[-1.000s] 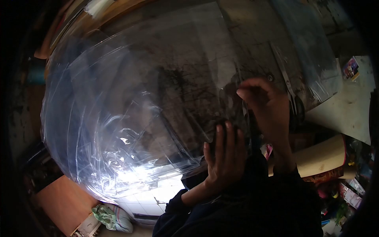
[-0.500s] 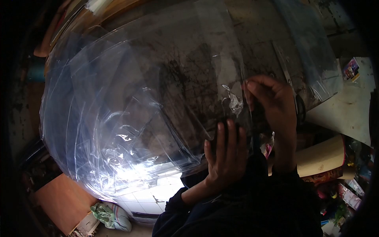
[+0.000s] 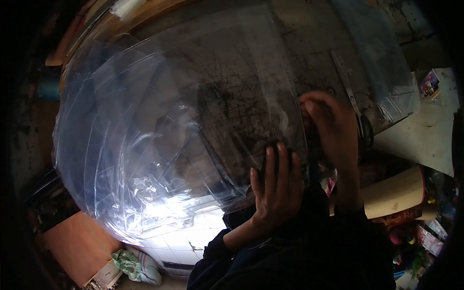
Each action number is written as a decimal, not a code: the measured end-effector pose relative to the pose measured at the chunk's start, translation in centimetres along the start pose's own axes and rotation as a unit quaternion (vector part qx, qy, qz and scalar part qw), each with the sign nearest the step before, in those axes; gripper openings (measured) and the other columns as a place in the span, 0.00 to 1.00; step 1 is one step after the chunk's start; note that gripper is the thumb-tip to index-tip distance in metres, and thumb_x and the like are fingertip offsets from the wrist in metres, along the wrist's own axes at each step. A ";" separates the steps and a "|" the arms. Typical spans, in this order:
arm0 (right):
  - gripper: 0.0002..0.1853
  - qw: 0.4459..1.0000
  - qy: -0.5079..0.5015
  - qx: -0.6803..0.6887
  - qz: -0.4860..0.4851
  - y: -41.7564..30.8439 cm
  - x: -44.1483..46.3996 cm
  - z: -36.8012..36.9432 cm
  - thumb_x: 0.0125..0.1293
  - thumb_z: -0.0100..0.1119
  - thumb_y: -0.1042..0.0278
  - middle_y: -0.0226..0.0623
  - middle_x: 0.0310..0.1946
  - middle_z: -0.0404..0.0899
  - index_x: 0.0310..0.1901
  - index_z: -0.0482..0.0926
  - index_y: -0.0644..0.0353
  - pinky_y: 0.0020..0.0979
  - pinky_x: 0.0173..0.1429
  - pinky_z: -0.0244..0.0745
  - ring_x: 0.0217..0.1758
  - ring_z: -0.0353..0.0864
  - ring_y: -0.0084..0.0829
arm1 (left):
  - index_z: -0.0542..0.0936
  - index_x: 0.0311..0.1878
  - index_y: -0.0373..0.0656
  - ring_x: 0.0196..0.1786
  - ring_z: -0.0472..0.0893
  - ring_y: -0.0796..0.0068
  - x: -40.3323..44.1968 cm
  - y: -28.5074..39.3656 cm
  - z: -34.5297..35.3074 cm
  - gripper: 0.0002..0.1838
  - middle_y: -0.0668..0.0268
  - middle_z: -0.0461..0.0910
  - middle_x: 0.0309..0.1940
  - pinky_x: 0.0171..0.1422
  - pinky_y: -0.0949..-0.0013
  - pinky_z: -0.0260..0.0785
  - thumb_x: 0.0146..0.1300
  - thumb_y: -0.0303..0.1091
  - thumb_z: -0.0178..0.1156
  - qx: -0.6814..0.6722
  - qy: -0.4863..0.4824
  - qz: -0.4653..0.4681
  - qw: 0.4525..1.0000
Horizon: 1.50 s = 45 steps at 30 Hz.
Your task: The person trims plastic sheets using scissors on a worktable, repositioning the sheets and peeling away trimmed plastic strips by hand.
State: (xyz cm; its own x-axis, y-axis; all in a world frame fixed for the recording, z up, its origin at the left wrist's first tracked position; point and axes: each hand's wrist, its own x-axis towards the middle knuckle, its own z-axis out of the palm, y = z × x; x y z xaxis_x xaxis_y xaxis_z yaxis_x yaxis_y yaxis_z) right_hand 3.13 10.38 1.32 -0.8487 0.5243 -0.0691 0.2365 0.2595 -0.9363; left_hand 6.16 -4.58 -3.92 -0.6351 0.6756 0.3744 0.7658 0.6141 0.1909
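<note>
Clear, wrinkled plastic sheeting (image 3: 183,121), spread over the dark, scuffed work surface (image 3: 314,53) before you

Your left hand (image 3: 278,186) lies flat on its near part, fingers straight; your right hand (image 3: 331,125) curls thumb and forefinger at its right edge, grip unclear. You seem to be working that edge; the next move likely calls for firm left-palm pressure and fine right-finger control

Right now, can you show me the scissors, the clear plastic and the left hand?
Scissors (image 3: 352,99): head view, near the pivot.
Clear plastic (image 3: 145,121): head view, on its see-through surface.
Left hand (image 3: 278,187): head view, back of the hand.
</note>
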 end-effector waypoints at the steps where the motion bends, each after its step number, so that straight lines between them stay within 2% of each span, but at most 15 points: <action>1: 0.11 0.992 0.053 -0.114 -0.029 -0.2 -0.5 0.2 0.63 0.53 0.69 0.39 0.32 0.78 0.43 0.76 0.66 0.28 0.37 0.73 0.30 0.78 0.29 | 0.76 0.50 0.33 0.62 0.68 0.46 0.0 0.0 0.0 0.19 0.42 0.70 0.56 0.69 0.38 0.38 0.63 0.34 0.42 0.001 0.001 0.000 1.000; 8: 0.16 0.977 -0.005 -0.165 -0.134 -0.4 -3.1 -0.6 0.59 0.58 0.73 0.41 0.49 0.73 0.49 0.72 0.62 0.29 0.44 0.74 0.40 0.79 0.31 | 0.75 0.49 0.32 0.62 0.70 0.54 0.3 0.8 -1.1 0.20 0.45 0.72 0.55 0.71 0.43 0.33 0.63 0.37 0.45 -0.139 0.013 -0.041 0.989; 13: 0.09 0.980 0.035 0.156 0.118 0.3 -3.5 -2.9 0.61 0.58 0.74 0.36 0.37 0.80 0.43 0.78 0.63 0.21 0.42 0.71 0.38 0.77 0.21 | 0.74 0.52 0.32 0.65 0.68 0.59 0.5 1.8 -2.1 0.24 0.46 0.70 0.58 0.70 0.42 0.38 0.62 0.44 0.47 -0.264 -0.020 0.042 0.963; 17: 0.11 0.979 0.185 0.065 -0.051 3.0 -0.7 -12.8 0.65 0.56 0.68 0.32 0.36 0.80 0.45 0.79 0.64 0.20 0.45 0.70 0.38 0.76 0.17 | 0.75 0.55 0.42 0.63 0.70 0.74 -0.4 1.4 -3.2 0.24 0.63 0.72 0.59 0.66 0.33 0.44 0.64 0.49 0.48 -0.207 0.048 0.136 0.968; 18: 0.14 0.977 0.199 0.053 -0.061 3.5 0.1 -16.7 0.66 0.55 0.65 0.32 0.37 0.80 0.48 0.78 0.64 0.20 0.47 0.70 0.38 0.76 0.18 | 0.80 0.50 0.52 0.62 0.69 0.77 -0.6 0.5 -3.4 0.25 0.71 0.76 0.55 0.66 0.26 0.33 0.60 0.58 0.50 -0.179 0.044 0.134 0.974; 23: 0.20 0.951 0.293 -0.010 -0.101 1.7 5.9 -32.0 0.68 0.51 0.56 0.30 0.42 0.78 0.53 0.74 0.63 0.24 0.54 0.66 0.46 0.75 0.21 | 0.78 0.52 0.53 0.68 0.62 0.62 2.1 -8.2 -8.1 0.18 0.64 0.69 0.61 0.73 0.38 0.33 0.58 0.43 0.53 0.076 0.053 -0.107 0.990; 28: 0.20 0.982 0.055 -0.170 -0.069 13.5 13.8 -51.5 0.68 0.49 0.54 0.27 0.55 0.72 0.56 0.73 0.56 0.29 0.59 0.63 0.58 0.70 0.26 | 0.63 0.66 0.50 0.70 0.58 0.57 2.2 -17.1 -9.5 0.31 0.56 0.59 0.67 0.70 0.38 0.43 0.63 0.52 0.52 0.344 0.040 -0.307 0.887; 32: 0.18 0.986 0.017 -0.167 0.016 13.8 13.1 -49.5 0.67 0.48 0.59 0.32 0.54 0.74 0.55 0.73 0.56 0.32 0.56 0.66 0.57 0.72 0.32 | 0.68 0.62 0.44 0.61 0.70 0.57 2.3 -17.9 -9.8 0.29 0.53 0.69 0.59 0.65 0.51 0.60 0.63 0.51 0.54 0.293 0.035 -0.313 0.903; 33: 0.18 0.925 0.016 -0.380 -0.022 15.7 14.6 -52.5 0.67 0.47 0.61 0.34 0.54 0.74 0.55 0.73 0.57 0.33 0.56 0.66 0.56 0.72 0.34 | 0.68 0.62 0.44 0.61 0.70 0.57 2.4 -17.8 -9.8 0.29 0.53 0.69 0.59 0.65 0.51 0.60 0.63 0.51 0.54 0.294 0.034 -0.313 0.902; 35: 0.18 0.669 0.010 -0.738 -0.093 18.7 16.7 -57.3 0.65 0.46 0.64 0.38 0.53 0.74 0.55 0.72 0.57 0.33 0.54 0.67 0.54 0.74 0.37 | 0.73 0.56 0.41 0.51 0.78 0.59 2.6 -17.4 -9.6 0.23 0.54 0.76 0.52 0.57 0.61 0.69 0.62 0.45 0.56 0.356 0.050 -0.271 0.893; 36: 0.17 0.636 0.046 -0.764 -0.098 17.6 16.3 -56.2 0.65 0.46 0.64 0.38 0.53 0.74 0.55 0.72 0.58 0.33 0.54 0.67 0.54 0.74 0.37 | 0.73 0.56 0.41 0.51 0.78 0.59 2.6 -17.6 -9.5 0.23 0.54 0.76 0.52 0.57 0.61 0.69 0.62 0.45 0.56 0.356 0.050 -0.271 0.893; 38: 0.17 0.700 0.109 -0.693 -0.130 13.4 14.4 -48.5 0.65 0.47 0.65 0.38 0.52 0.74 0.54 0.72 0.58 0.32 0.53 0.68 0.53 0.74 0.35 | 0.77 0.50 0.41 0.39 0.83 0.58 2.3 -18.4 -9.0 0.14 0.54 0.82 0.39 0.45 0.61 0.74 0.64 0.36 0.55 0.399 0.101 -0.183 0.893; 39: 0.17 0.725 0.126 -0.659 -0.152 10.8 13.1 -44.0 0.65 0.48 0.66 0.38 0.52 0.74 0.54 0.72 0.58 0.32 0.52 0.68 0.53 0.74 0.35 | 0.77 0.50 0.41 0.39 0.83 0.58 2.2 -18.9 -9.1 0.14 0.54 0.82 0.39 0.45 0.61 0.74 0.64 0.36 0.55 0.398 0.101 -0.181 0.894; 41: 0.16 0.765 0.133 -0.597 -0.201 6.1 10.5 -35.4 0.65 0.49 0.67 0.38 0.52 0.74 0.54 0.72 0.59 0.31 0.51 0.69 0.52 0.74 0.34 | 0.79 0.43 0.40 0.26 0.82 0.62 1.7 -19.9 -9.5 0.08 0.56 0.82 0.28 0.28 0.66 0.73 0.62 0.29 0.55 0.325 0.134 -0.225 0.909; 45: 0.16 0.842 0.070 -0.473 -0.251 -0.6 5.5 -22.4 0.65 0.51 0.68 0.38 0.51 0.74 0.53 0.72 0.60 0.29 0.49 0.70 0.51 0.75 0.31 | 0.77 0.35 0.34 0.25 0.80 0.61 0.5 -19.3 -10.3 0.04 0.58 0.81 0.24 0.31 0.62 0.72 0.60 0.23 0.54 0.319 0.197 -0.238 0.896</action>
State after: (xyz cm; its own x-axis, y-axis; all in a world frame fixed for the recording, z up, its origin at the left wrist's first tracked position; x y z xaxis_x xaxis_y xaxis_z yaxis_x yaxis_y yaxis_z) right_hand 8.93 31.21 9.23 -0.9052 0.2299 0.3574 0.1922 0.9716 -0.1383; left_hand -7.93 -20.29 1.93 -0.6938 0.1556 0.7031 0.1237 0.9876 -0.0965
